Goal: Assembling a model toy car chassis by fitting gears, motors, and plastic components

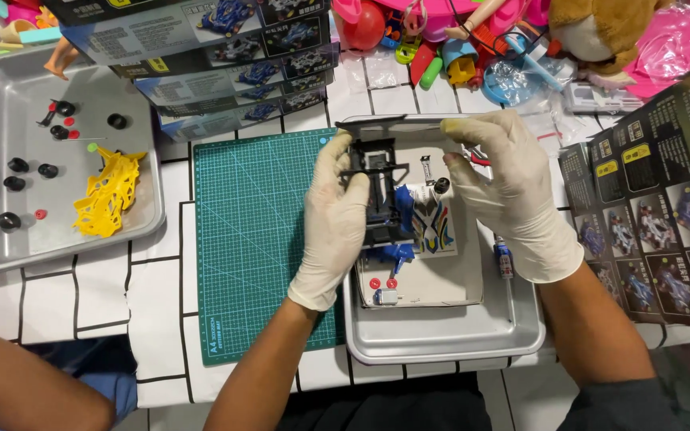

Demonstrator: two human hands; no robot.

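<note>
Covering the worktop (105, 295) is a white cloth with black grid lines, and on it a green cutting mat (249, 239) is lying between two metal trays. The near tray (441, 335) is carrying a sheet with stickers and small blue parts. Above it the gloved left hand (333, 227) is grasping the black toy car chassis (378, 187), while the gloved right hand (509, 195) is pinching a small red part (479, 160).
</note>
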